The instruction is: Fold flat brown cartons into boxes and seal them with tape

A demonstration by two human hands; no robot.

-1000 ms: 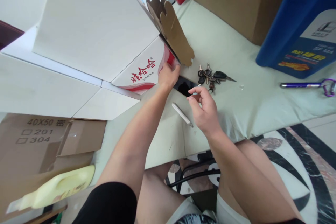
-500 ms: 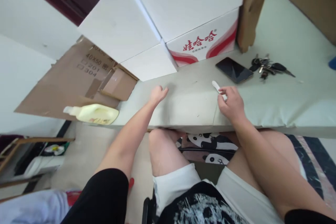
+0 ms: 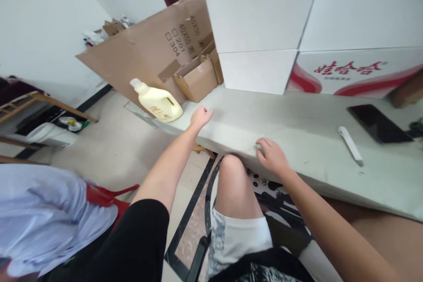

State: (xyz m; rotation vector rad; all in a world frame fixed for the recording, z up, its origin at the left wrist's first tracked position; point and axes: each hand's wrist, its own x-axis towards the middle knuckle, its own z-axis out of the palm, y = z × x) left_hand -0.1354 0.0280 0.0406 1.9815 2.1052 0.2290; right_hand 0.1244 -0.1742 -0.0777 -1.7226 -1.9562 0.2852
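Over the desk [image 3: 251,112], the left hand [image 3: 200,117] is held curled, contents hidden, near a detergent bottle [image 3: 157,102]; right hand [image 3: 272,156], half-wide

The handled bottle [image 3: 160,103] is pale yellow with a whitish cap, and the table covering [image 3: 264,116] under it is a pale grey-green. Behind the bottle I see a brown cardboard sheet [image 3: 142,57] with dark lettering. Well to the bottle's right, the Wahaha carton [image 3: 357,72] is white with red characters and sweeping red-and-pink curves; nearer me on that side, the smartphone [image 3: 380,123] is black. To the bottle's lower left, a light-blue shirt [image 3: 42,211] meets a red chair [image 3: 102,196].
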